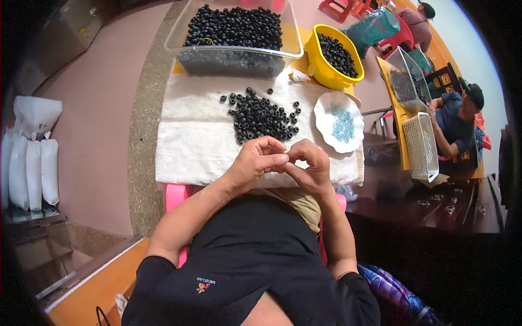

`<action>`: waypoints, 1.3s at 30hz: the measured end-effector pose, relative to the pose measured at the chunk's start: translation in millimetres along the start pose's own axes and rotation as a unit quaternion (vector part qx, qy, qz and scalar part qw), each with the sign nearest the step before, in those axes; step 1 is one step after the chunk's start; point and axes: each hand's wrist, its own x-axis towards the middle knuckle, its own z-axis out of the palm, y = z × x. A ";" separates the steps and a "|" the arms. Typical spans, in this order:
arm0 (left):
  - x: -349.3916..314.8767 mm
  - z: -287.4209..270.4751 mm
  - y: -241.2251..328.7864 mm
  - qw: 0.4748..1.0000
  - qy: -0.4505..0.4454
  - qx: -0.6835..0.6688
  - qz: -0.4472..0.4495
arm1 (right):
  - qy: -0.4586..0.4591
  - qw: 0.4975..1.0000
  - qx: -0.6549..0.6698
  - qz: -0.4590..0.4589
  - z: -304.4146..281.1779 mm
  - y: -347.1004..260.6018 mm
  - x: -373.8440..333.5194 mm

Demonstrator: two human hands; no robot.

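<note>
My left hand (256,162) and my right hand (310,166) meet over the near part of a white towel (190,149). Thumb and fingers of each are pinched together, tip against tip. Whatever lies between them is too small or too hidden to make out. Just beyond the fingers is a loose pile of small round black parts with holes (261,117), like beads. To the right of the pile, a white scalloped plate (324,111) carries a heap of tiny clear bluish pieces (343,125).
Behind the towel stand a clear plastic bin (228,61) and a yellow tub (331,82), both holding black parts. At right, a person (459,117) works at another table beside a white perforated basket (421,146). White sacks (32,168) stand far left.
</note>
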 end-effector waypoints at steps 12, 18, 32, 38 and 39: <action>0.3 3.3 -9.4 0.996 0.060 0.044 0.038 | 0.071 0.979 -0.185 0.036 -37.6 9.2 -22.5; 1.0 8.0 -16.8 0.996 0.059 0.051 0.035 | 0.085 0.939 -0.331 0.048 -94.0 36.8 -10.5; 1.9 3.9 -21.9 0.995 0.049 0.081 0.036 | -0.112 0.862 -0.487 0.087 -107.3 68.8 38.4; 2.5 3.4 -19.1 0.995 0.048 0.076 0.038 | -0.147 0.843 -0.499 0.137 -105.3 74.5 43.8; 2.3 3.8 -18.3 0.995 0.048 0.084 0.039 | -0.158 0.838 -0.500 0.152 -105.4 74.6 44.9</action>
